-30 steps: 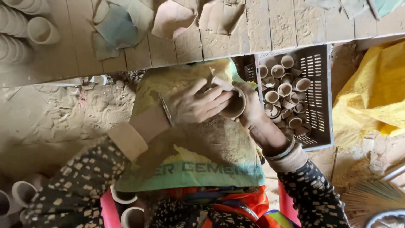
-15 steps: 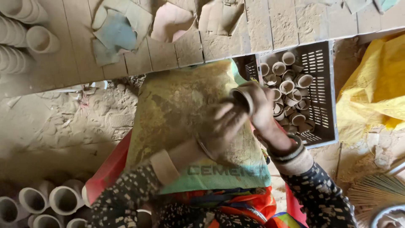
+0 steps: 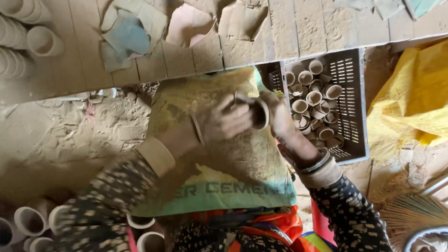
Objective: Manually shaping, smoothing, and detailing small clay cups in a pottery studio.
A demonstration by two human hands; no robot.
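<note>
A small clay cup (image 3: 259, 113) lies on its side between both my hands, its open mouth facing right. My left hand (image 3: 224, 120) wraps its body, fingers curled over the top. My right hand (image 3: 280, 114) presses against the cup's rim from the right. Both hands hover over a dusty woven sack (image 3: 219, 154) spread across my lap. Just to the right stands a dark plastic crate (image 3: 352, 107) holding several similar small clay cups (image 3: 313, 98).
Rows of larger clay cups lie at the top left (image 3: 42, 41) and bottom left (image 3: 30, 220). Torn paper scraps (image 3: 126, 35) lie on the brick floor above. A yellow sack (image 3: 410, 98) sits at right, a broom (image 3: 410, 212) at bottom right.
My left hand has come back up onto the cup after dropping lower on the sack half a second ago. The cup stays near the crate's left edge.
</note>
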